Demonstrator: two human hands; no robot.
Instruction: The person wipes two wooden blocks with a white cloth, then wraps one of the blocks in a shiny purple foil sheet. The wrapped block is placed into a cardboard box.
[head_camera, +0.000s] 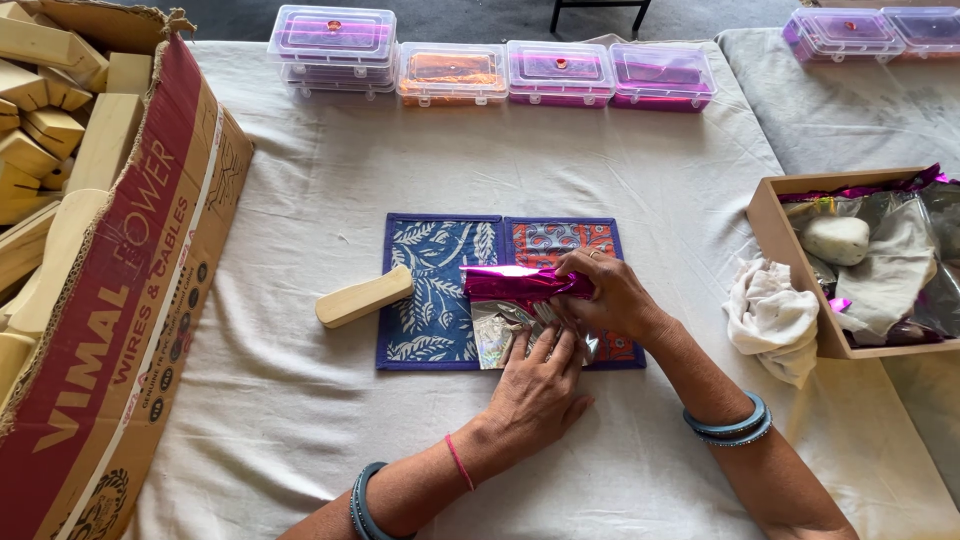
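A patterned blue and orange cloth mat lies in the middle of the white-covered table. On it rests a shiny magenta foil roll, with its silver foil sheet spread under it. My right hand grips the roll's right end. My left hand presses flat on the silver sheet just below. A plain wooden block lies on the mat's left edge, apart from both hands.
A large cardboard box full of wooden blocks fills the left side. Several clear lidded plastic boxes line the far edge. At right stand a white cloth and a wooden tray holding foil, cloth and a pale stone.
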